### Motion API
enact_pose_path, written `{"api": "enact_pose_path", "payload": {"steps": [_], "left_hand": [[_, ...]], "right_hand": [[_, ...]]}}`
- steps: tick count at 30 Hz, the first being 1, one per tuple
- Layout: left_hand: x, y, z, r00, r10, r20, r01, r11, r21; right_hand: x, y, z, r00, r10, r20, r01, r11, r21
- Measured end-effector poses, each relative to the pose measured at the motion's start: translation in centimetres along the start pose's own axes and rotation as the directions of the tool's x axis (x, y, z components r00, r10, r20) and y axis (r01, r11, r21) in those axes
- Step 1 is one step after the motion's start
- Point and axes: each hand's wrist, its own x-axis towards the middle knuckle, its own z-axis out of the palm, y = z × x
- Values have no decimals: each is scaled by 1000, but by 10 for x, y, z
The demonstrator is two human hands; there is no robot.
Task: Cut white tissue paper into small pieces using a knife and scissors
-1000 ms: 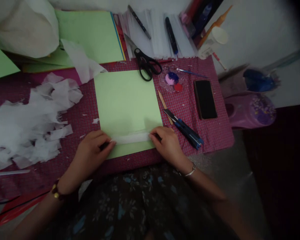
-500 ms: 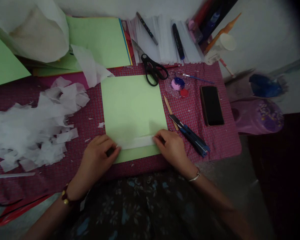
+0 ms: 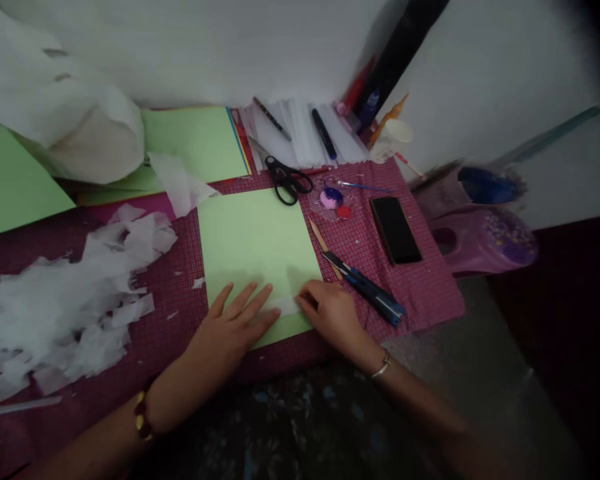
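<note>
We see the fingers [image 3: 253, 308] of the left hand [image 3: 225, 333] spread apart and laid flat, palm down, over the left part of a narrow, whitish, translucent strip [image 3: 289, 306]. The thumb and forefinger of the right hand [image 3: 330, 312] are pinched together on the strip's right end. The strip lies across the near part of a pale green rectangular paper sheet [image 3: 257, 237], close to its front edge. We see this sheet flat on the worktop [image 3: 433, 297], which is covered in dark pink checked cloth.

Just beyond the right hand, we find a blue and black utility knife [image 3: 375, 297], its blade end crossing a slim, pointed wooden stick [image 3: 319, 235] beside the sheet. Black-handled metal scissors [image 3: 275, 163] overlap the sheet's far edge. To their right we notice a clear plastic piece with blue, pink and red paint dabs [image 3: 329, 200], a thin blue paintbrush [image 3: 367, 187] and a black rectangular phone [image 3: 396, 230]. Well to the left, we see a loose heap of torn white tissue-like scraps [image 3: 60, 313].
</note>
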Motion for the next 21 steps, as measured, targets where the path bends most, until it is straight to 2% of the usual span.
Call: {"api": "enact_pose_path", "payload": {"steps": [2,4,8,12,15,17,19,21], "left_hand": [[-7,1,3,999,-26,-29,26,1000,17],[-19,4,6,992,-100,-80,101,995,12],[-47,14,6,941,-281,-190,281,959,-30],[-63,17,-4,918,-330,-222,337,941,-6],[-51,14,-18,942,-265,-208,261,964,-44],[-30,14,-25,971,-152,-184,130,983,-130],[-3,17,-26,992,3,-126,-20,990,-137],[22,22,-21,997,74,-12,-75,993,-86]], "right_hand": [[0,1,1,1000,0,-9,0,1000,-6],[-1,1,2,1000,0,-16,0,1000,-5],[-1,2,2,1000,-4,-23,4,1000,12],[-1,2,1,999,-9,-35,9,1000,16],[-2,3,2,999,-19,-46,19,1000,15],[-1,3,3,999,-22,-45,23,1000,15],[-1,3,3,999,-23,-47,23,1000,6],[-1,3,4,998,-26,-50,25,1000,-14]]}}
